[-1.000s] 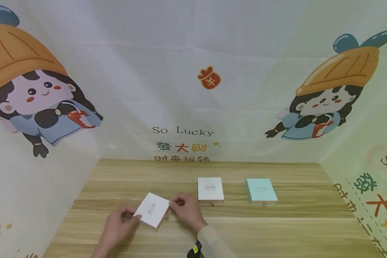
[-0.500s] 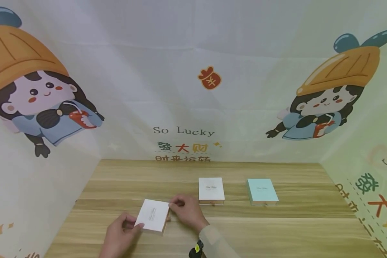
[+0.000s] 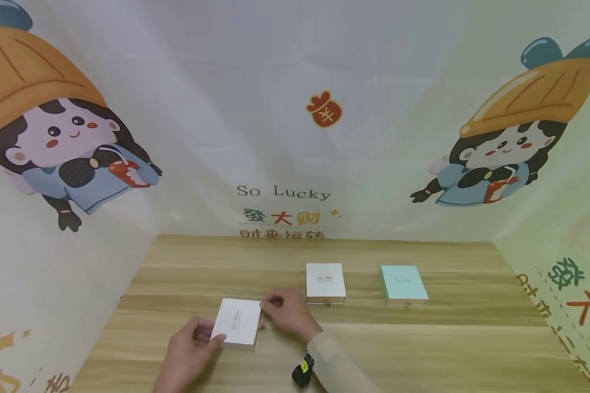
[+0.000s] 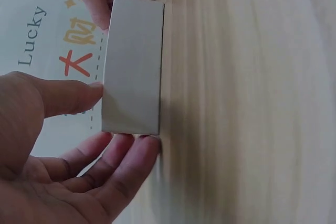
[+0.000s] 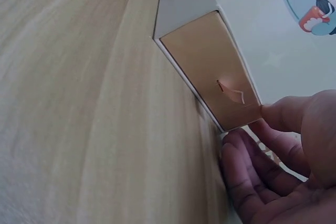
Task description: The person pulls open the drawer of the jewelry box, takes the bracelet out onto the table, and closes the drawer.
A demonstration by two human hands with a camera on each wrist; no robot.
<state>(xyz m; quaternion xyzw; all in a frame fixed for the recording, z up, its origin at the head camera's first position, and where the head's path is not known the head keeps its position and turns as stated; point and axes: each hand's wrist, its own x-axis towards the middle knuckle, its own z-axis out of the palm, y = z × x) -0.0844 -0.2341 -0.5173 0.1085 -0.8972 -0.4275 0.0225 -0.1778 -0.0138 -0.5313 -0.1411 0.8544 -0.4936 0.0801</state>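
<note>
There were three boxes: two white and one teal. Three tabs showed, one to a box. One left hand and one right hand made two hands, both at the same white box. One sleeve, on the right arm, and one black object, which carried one yellow mark, were in view. One table stood within three walls. The walls bore two cartoon figures, each with one orange hat and one red cup. The back wall also had one red bag and one "So Lucky", and the left wall had two orange stars.
</note>
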